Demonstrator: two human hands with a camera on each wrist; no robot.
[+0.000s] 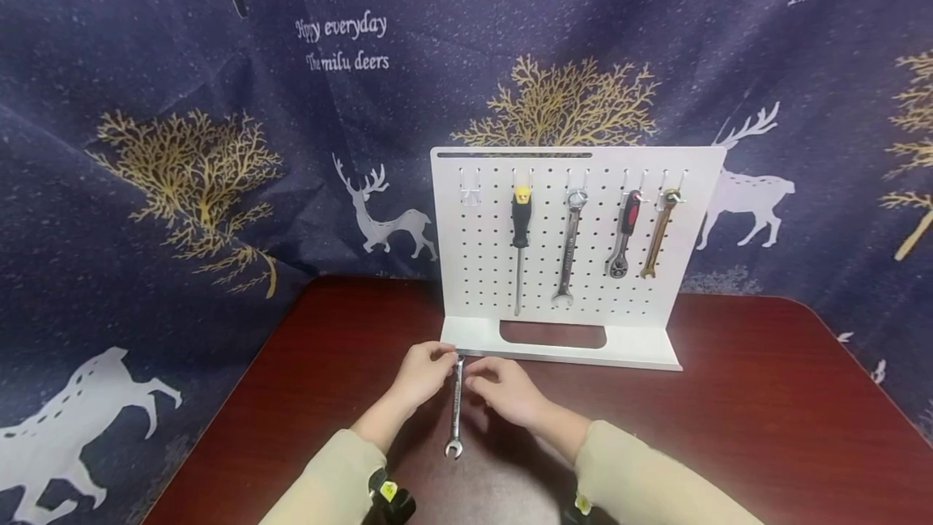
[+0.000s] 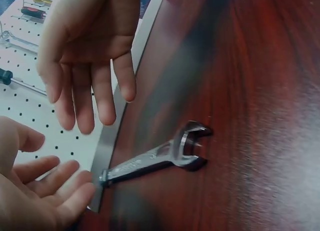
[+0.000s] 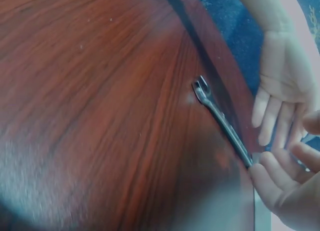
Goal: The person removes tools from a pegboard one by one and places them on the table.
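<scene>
A silver combination wrench lies between the two hands, its open end toward the person and its far end by the front edge of the white pegboard stand. On its left side is my left hand, fingertips close to the wrench's far end. My right hand hovers to its right, fingers loosely bent. In the left wrist view, thumb and fingers of the left hand stand apart with nothing between them. The right wrist view has the right hand's fingertips beside the wrench's far end.
On the pegboard hang a yellow-black screwdriver, a large combination wrench, a red-black ratchet and a brass-coloured wrench. An unoccupied hook is at its left. Behind the reddish-brown table hangs a deer-printed blue cloth.
</scene>
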